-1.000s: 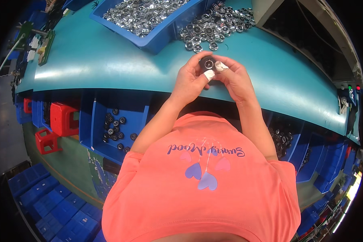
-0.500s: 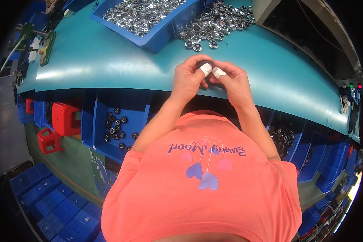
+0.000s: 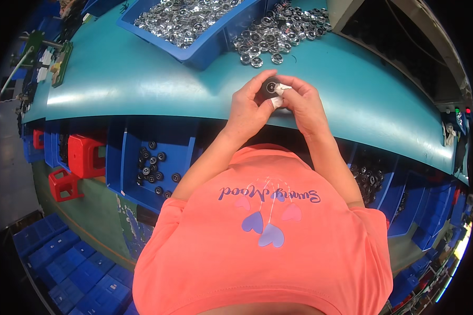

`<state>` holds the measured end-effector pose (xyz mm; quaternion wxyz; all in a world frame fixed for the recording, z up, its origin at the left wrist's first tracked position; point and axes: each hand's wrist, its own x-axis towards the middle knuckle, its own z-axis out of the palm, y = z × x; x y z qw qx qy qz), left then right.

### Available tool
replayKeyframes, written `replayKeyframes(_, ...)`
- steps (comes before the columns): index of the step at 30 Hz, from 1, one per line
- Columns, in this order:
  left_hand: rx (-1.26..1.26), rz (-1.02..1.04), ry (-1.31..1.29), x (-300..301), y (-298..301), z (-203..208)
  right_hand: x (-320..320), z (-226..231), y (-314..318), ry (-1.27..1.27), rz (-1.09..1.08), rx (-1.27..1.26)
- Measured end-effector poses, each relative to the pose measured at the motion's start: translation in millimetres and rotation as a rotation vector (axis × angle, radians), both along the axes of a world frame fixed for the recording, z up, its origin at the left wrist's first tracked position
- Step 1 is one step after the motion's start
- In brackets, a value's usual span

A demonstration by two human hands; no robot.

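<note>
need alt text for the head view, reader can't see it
The left hand and right hand, with white-wrapped thumbs, hold a round black part at a glossy teal table. Beyond, clear round pieces lie beside a blue plastic bin of similar pieces; lower left, a blue plastic tray holds black round parts.

Holding a small round black part with a pale ring on its face (image 3: 271, 87) between the fingers of the left hand (image 3: 248, 107) and the right hand (image 3: 307, 103), over the front of a teal tabletop (image 3: 142, 89). Wearing white tape (image 3: 276, 102) on both thumbs and a coral T-shirt (image 3: 263, 262). Facing, at ten o'clock from the hands, a blue plastic bin (image 3: 195, 56) filled with clear round discs (image 3: 181, 23); at twelve, a loose heap of similar clear discs (image 3: 270, 39). Having, at eight o'clock, an open blue tray (image 3: 168, 157) with scattered round black pieces (image 3: 147, 169) and, farther out, red plastic stools (image 3: 84, 155); at four, more dark round pieces (image 3: 368, 180).
</note>
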<state>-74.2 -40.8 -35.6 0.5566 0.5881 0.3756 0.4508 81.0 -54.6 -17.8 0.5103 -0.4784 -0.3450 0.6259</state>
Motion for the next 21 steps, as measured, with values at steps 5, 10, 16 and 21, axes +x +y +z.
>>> replayKeyframes(5, -0.031, -0.021, -0.067, 1.3, 1.0, 1.4, 4.1, -6.9, 3.1, 0.087, -0.002, 0.009)
replayKeyframes(10, -0.022, 0.021, -0.057, 1.1, 0.9, 3.0, 4.9, -6.1, 1.2, 0.096, 0.032, 0.026)
replayKeyframes(16, -0.001, 0.029, -0.016, -0.6, 2.7, 0.1, 1.5, -7.6, 0.7, 0.124, 0.029, 0.034)
replayKeyframes(21, -0.032, 0.051, -0.057, 1.5, -0.1, 4.6, 1.1, -8.7, 0.3, 0.116, 0.036, 0.033)
